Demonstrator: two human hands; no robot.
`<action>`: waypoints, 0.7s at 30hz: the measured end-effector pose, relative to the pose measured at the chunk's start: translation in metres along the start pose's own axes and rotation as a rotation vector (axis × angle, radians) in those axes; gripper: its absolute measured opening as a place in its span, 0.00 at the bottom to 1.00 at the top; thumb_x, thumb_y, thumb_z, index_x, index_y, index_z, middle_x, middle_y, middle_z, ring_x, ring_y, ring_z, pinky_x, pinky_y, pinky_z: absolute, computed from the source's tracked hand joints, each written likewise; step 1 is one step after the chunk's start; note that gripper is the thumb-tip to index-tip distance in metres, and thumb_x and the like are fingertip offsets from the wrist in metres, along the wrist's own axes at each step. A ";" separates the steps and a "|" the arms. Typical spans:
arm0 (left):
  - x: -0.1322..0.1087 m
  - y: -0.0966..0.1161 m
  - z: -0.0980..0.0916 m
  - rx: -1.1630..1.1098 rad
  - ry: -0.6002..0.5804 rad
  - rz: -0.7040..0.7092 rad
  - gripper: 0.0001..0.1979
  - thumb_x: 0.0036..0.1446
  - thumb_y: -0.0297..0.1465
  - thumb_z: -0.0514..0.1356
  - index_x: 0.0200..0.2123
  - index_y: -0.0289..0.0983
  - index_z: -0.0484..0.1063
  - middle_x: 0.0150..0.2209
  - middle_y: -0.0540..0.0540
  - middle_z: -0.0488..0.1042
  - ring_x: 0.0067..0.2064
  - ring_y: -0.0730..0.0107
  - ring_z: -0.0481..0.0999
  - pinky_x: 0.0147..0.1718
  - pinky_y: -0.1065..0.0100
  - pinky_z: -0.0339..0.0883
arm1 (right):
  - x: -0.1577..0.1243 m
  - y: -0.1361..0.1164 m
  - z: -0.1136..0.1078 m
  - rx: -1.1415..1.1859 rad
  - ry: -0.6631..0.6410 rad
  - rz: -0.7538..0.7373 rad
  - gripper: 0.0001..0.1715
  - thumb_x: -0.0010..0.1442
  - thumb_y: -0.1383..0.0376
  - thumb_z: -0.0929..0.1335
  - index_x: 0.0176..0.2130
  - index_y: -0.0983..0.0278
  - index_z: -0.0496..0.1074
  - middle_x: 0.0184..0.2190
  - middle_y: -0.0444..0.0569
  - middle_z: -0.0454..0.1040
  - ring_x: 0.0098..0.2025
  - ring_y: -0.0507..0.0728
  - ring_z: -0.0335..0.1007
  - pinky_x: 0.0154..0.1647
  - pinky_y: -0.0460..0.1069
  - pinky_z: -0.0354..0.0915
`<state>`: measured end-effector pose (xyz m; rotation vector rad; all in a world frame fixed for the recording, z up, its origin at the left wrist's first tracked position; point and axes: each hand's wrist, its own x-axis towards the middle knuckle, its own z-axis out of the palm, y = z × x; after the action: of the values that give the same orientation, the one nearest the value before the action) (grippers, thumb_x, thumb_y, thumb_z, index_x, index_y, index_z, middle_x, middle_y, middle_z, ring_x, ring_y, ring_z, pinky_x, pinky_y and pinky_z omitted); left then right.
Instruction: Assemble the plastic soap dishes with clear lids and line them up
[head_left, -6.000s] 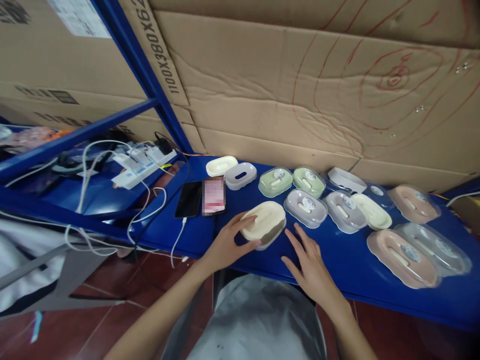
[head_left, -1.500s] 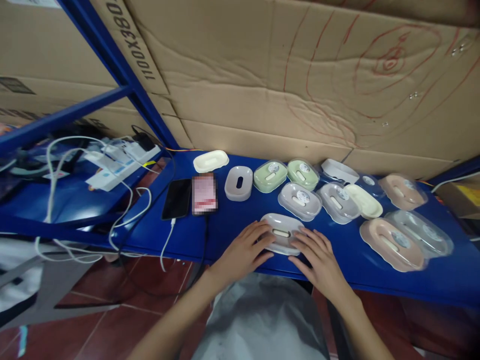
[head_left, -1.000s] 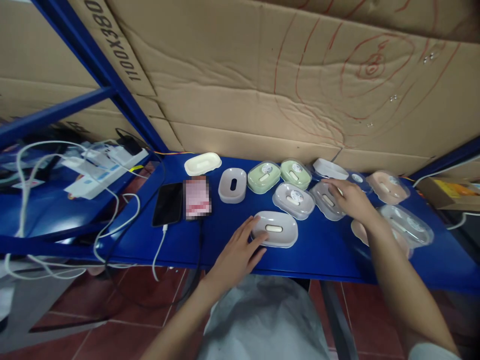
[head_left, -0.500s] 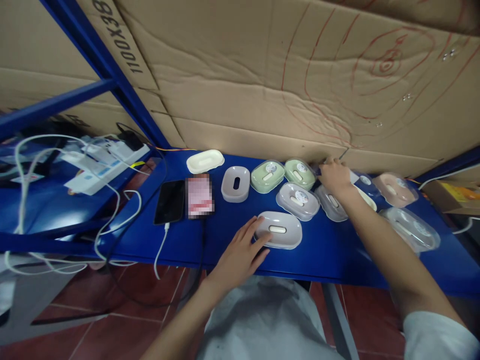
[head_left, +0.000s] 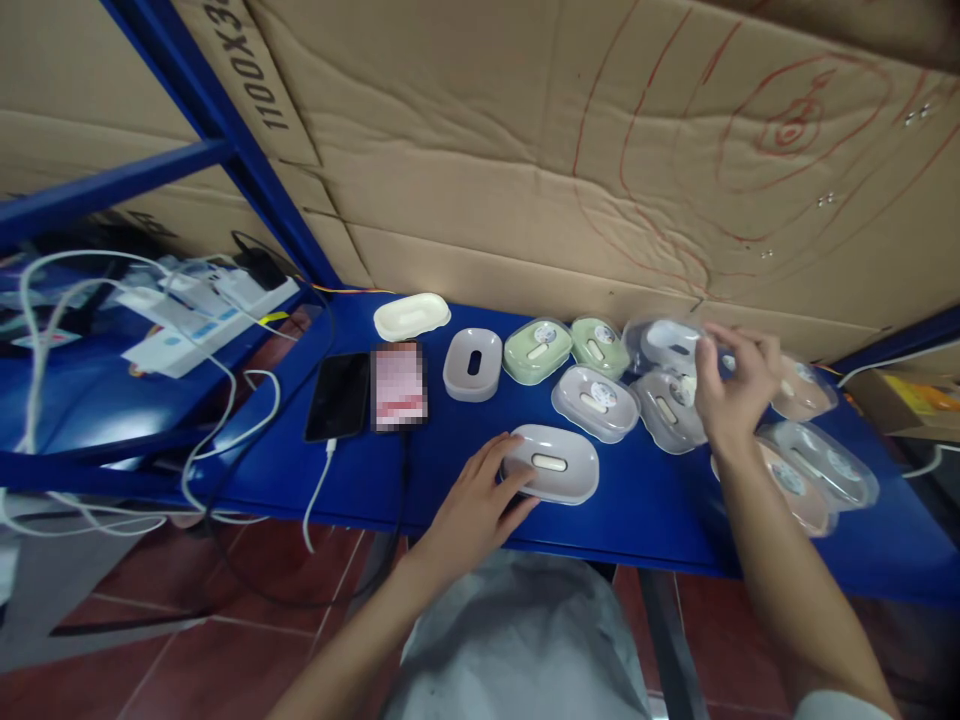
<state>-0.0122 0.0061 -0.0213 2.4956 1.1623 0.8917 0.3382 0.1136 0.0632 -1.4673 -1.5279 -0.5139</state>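
My left hand (head_left: 487, 492) grips the left end of a lilac oval soap dish (head_left: 566, 482) with a pale bar in its centre slot. My right hand (head_left: 739, 385) is raised over the right-hand group, its fingers bent and smeared by motion; whether anything is pinched there I cannot tell. Beside its fingertips is a lilac soap dish (head_left: 671, 342) with a dark slot, amid clear plastic. Just left of the right wrist sits a clear-covered grey-lilac soap dish (head_left: 667, 410). Another covered lilac dish (head_left: 596, 402) lies between the hands.
Two covered green dishes (head_left: 538, 350) stand near the cardboard wall (head_left: 465, 190). At left are a cream dish (head_left: 412, 315), a lilac dish with a slot (head_left: 472, 365), a phone (head_left: 337, 397) and a power strip (head_left: 210, 325). Covered pink dishes (head_left: 802, 490) lie at right.
My right hand has moved right and toward me, uncovering a lilac dish with a dark slot at the back. My left hand stays at the front dish. The view has shifted slightly.
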 end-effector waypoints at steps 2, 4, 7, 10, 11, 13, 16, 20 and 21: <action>0.000 0.000 0.000 -0.022 0.015 -0.002 0.12 0.70 0.32 0.64 0.55 0.40 0.74 0.67 0.35 0.67 0.71 0.44 0.67 0.66 0.41 0.72 | -0.029 -0.030 -0.017 0.086 0.044 -0.046 0.16 0.73 0.56 0.67 0.51 0.59 0.81 0.44 0.54 0.78 0.50 0.64 0.77 0.56 0.62 0.73; 0.000 0.000 -0.001 -0.028 0.016 0.004 0.11 0.70 0.32 0.64 0.54 0.40 0.74 0.67 0.35 0.67 0.72 0.44 0.66 0.66 0.42 0.71 | -0.063 -0.058 -0.029 0.163 -0.022 -0.165 0.11 0.71 0.63 0.69 0.50 0.57 0.81 0.43 0.53 0.78 0.49 0.63 0.78 0.55 0.61 0.74; 0.000 0.001 -0.001 -0.033 0.016 0.012 0.11 0.70 0.32 0.64 0.53 0.40 0.74 0.66 0.36 0.67 0.72 0.45 0.65 0.67 0.43 0.71 | -0.104 -0.085 -0.037 0.198 -0.179 -0.156 0.11 0.71 0.66 0.68 0.50 0.55 0.78 0.46 0.53 0.80 0.49 0.62 0.80 0.51 0.58 0.76; -0.001 0.001 0.000 -0.055 0.030 0.010 0.10 0.70 0.31 0.64 0.53 0.39 0.75 0.68 0.36 0.66 0.73 0.45 0.65 0.68 0.44 0.70 | -0.115 -0.094 -0.038 0.180 -0.268 0.112 0.11 0.75 0.61 0.64 0.52 0.57 0.73 0.48 0.55 0.81 0.46 0.62 0.82 0.43 0.56 0.76; -0.001 0.001 0.000 -0.065 0.035 0.009 0.10 0.70 0.31 0.64 0.53 0.39 0.75 0.68 0.35 0.66 0.73 0.45 0.65 0.68 0.44 0.70 | -0.113 -0.093 -0.038 0.178 -0.294 0.196 0.12 0.76 0.58 0.64 0.53 0.58 0.72 0.47 0.55 0.82 0.44 0.62 0.82 0.41 0.55 0.75; -0.002 0.002 -0.001 -0.084 0.036 0.006 0.10 0.70 0.30 0.64 0.53 0.39 0.75 0.68 0.35 0.66 0.73 0.45 0.65 0.69 0.44 0.69 | -0.103 -0.092 -0.039 0.182 -0.327 0.301 0.16 0.75 0.55 0.65 0.55 0.59 0.71 0.44 0.53 0.83 0.41 0.61 0.82 0.39 0.54 0.74; -0.003 0.002 -0.001 -0.110 0.007 -0.034 0.13 0.69 0.31 0.66 0.55 0.40 0.74 0.69 0.36 0.66 0.73 0.46 0.66 0.69 0.45 0.69 | -0.089 -0.096 -0.042 0.214 -0.288 0.298 0.22 0.73 0.54 0.69 0.61 0.59 0.69 0.44 0.50 0.83 0.41 0.60 0.80 0.42 0.54 0.73; -0.005 0.002 -0.003 -0.186 -0.033 -0.149 0.33 0.69 0.34 0.66 0.72 0.47 0.59 0.77 0.36 0.53 0.73 0.48 0.66 0.66 0.50 0.73 | -0.093 -0.115 -0.044 0.181 -0.265 0.009 0.18 0.73 0.61 0.69 0.61 0.58 0.72 0.46 0.50 0.82 0.44 0.60 0.77 0.50 0.57 0.70; -0.005 0.002 -0.003 -0.210 -0.039 -0.170 0.38 0.69 0.34 0.66 0.75 0.49 0.53 0.78 0.36 0.50 0.74 0.48 0.64 0.66 0.50 0.73 | -0.098 -0.120 -0.043 0.179 -0.315 -0.092 0.17 0.73 0.63 0.68 0.60 0.57 0.73 0.48 0.51 0.82 0.47 0.61 0.78 0.51 0.57 0.68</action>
<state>-0.0150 0.0011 -0.0203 2.2018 1.1813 0.8670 0.2259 0.0008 0.0384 -1.3893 -1.8431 -0.1969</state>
